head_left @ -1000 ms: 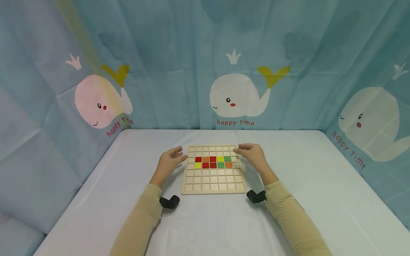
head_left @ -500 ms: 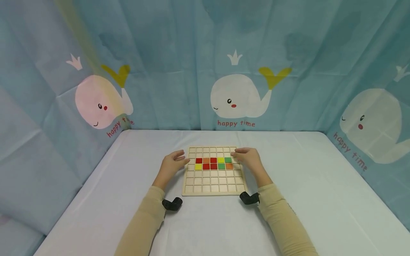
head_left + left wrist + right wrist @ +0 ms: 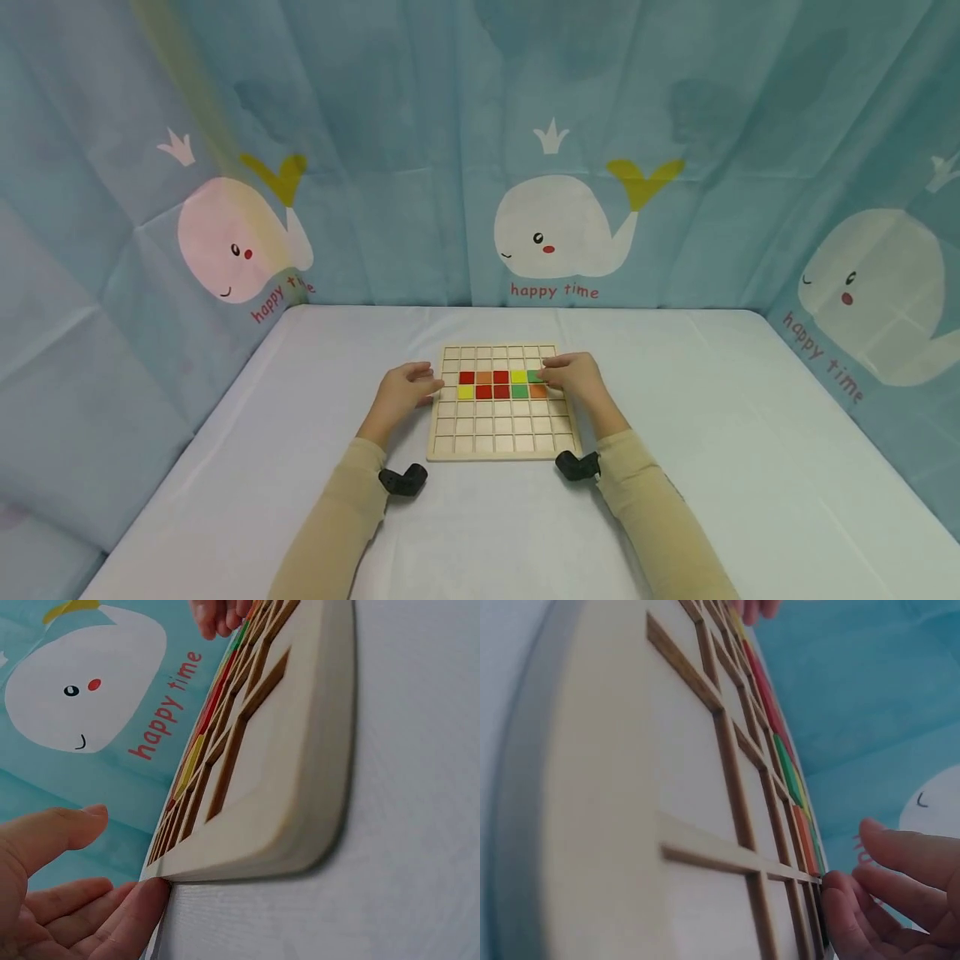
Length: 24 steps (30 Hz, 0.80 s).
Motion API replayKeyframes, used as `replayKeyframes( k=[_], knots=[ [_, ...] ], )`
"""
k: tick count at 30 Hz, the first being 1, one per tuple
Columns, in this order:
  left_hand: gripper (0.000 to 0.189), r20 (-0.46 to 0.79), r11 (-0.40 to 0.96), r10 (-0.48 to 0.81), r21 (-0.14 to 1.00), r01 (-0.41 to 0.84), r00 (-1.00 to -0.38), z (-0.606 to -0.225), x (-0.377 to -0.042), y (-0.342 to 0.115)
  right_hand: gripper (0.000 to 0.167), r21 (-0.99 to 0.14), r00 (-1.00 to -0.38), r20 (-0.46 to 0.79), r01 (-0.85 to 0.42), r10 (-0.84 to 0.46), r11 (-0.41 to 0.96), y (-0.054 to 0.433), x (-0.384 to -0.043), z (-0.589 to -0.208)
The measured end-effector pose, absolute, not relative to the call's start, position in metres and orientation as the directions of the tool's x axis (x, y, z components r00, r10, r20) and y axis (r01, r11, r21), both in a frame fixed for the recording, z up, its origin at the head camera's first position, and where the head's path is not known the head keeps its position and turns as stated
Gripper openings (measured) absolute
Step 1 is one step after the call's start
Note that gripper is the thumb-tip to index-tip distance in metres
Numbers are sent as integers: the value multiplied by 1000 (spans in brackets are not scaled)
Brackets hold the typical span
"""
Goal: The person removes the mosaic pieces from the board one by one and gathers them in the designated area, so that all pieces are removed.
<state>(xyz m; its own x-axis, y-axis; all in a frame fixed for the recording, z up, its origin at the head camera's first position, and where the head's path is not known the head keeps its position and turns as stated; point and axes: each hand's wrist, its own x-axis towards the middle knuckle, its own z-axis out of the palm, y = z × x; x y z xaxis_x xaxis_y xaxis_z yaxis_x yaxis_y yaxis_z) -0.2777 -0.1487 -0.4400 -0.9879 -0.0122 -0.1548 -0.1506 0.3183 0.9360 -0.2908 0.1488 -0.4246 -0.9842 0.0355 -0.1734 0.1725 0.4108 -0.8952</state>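
A square wooden grid board (image 3: 483, 426) lies on the white table, with two rows of coloured tiles in its slots. The upper row includes a red tile (image 3: 467, 378) and a yellow tile (image 3: 519, 377); the lower one ends in an orange tile (image 3: 537, 391). Beside the left edge is my left hand (image 3: 396, 398), whose fingers touch the board's side in the left wrist view, thumb apart. My right hand (image 3: 579, 379) reaches over the right edge, partly covering the green tile (image 3: 533, 376). In the right wrist view its relaxed fingers (image 3: 844, 907) meet the board and grip nothing visible.
White cloth covers the table (image 3: 300, 367) around the board. Behind and at both sides hangs a blue curtain (image 3: 405, 225) with whale prints. A black wrist device (image 3: 403, 480) sits on the left wrist, and another black device (image 3: 577, 467) on the right.
My right hand has moved left and slightly nearer, from the board's far right corner to over its right edge by the tiles. The left hand has shifted slightly nearer along the left edge.
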Motion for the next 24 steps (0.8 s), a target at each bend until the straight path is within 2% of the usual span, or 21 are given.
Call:
replayKeyframes(
  k=[8, 24],
  knots=[
    [58, -176, 344, -14, 923, -170, -984, -446, -277, -150, 38, -868, -975, -214, 220, 64, 445, 148, -293, -428],
    [49, -129, 460, -11, 880, -119, -992, -451, -277, -149, 33, -826, -978, -206, 195, 39, 529, 147, -299, -427]
  ],
)
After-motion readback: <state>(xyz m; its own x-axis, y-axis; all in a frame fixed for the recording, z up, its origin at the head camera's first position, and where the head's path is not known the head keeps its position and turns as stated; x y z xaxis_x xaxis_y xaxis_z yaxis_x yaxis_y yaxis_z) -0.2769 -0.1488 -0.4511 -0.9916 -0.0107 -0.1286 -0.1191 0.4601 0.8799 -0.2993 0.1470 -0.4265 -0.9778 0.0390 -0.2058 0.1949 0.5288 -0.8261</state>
